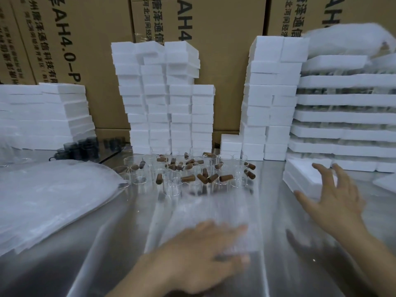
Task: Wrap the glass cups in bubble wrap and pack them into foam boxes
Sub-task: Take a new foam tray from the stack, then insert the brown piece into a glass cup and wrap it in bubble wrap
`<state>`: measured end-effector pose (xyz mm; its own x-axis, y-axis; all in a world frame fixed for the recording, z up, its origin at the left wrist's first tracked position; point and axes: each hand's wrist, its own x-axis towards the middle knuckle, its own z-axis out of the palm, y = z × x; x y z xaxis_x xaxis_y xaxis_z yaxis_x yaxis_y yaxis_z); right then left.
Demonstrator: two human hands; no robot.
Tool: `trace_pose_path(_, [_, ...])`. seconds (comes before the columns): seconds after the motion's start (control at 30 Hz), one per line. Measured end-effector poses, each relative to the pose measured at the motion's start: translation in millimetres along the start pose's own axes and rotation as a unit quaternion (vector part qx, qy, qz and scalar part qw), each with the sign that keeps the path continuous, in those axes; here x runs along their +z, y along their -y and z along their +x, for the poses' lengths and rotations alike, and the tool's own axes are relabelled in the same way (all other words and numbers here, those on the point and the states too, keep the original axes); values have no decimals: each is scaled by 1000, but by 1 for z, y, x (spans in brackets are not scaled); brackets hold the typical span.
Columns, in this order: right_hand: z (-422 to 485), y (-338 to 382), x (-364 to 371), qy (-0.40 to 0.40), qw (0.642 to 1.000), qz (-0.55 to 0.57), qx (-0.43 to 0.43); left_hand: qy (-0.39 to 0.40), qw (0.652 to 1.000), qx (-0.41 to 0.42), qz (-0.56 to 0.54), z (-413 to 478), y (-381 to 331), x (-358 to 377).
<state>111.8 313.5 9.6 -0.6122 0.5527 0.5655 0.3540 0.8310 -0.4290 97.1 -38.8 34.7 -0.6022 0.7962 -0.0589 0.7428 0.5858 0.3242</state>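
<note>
1. Left hand (201, 249) lies flat on the bubble wrap sheet (214, 206), fingers straight and together.
2. Right hand (334, 198), fingers spread, hovers by a foam box (300, 174).
3. Glass cups (171, 183) stand clustered just behind the sheet on the steel table (272, 189).

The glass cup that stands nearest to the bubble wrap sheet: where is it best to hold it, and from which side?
Probably around its round wall, coming from the near side. The glass cup stands upright at the front of the group, so its near side is free, while other cups crowd behind it.
</note>
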Motion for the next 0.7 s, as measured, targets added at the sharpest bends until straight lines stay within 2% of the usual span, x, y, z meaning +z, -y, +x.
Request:
trace_pose_path(0.03, [0,-1,0,1,1000,2,4,51,998,6,19,1,-1,7])
trace_pose_path(0.07, [0,-1,-1,0,1000,3,6,65,997,12,29,1,-1,8])
trace_pose_path(0.1, [-1,-1,-1,-3,1000,4,4,47,999,14,19,2,2,3])
trace_pose_path(0.13, [-1,-1,-1,-5,1000,4,1,5,1000,10,-8,6,5,-8])
trace_pose_path(0.2, [-1,0,-2,-5,1000,5,1,-127,991,-5,-30,20,20,-41])
trace_pose_path(0.27, [-2,1,-2,5,1000,0,2,-261,964,-51,27,42,48,-72])
trace_pose_path(0.33, [-4,2,-2,17,1000,1,3,-322,933,-138,79,62,78,-85])
trace_pose_path(0.43, [-4,3,-2,19,1000,3,1,-314,918,-219,102,74,109,-66])
trace_pose_path(0.5, [-2,3,-2,15,1000,3,2,-306,916,-217,140,75,123,-50])
trace_pose_path(0.7, [-3,7,-3,23,1000,-1,-4,-308,911,-232,145,73,135,-44])
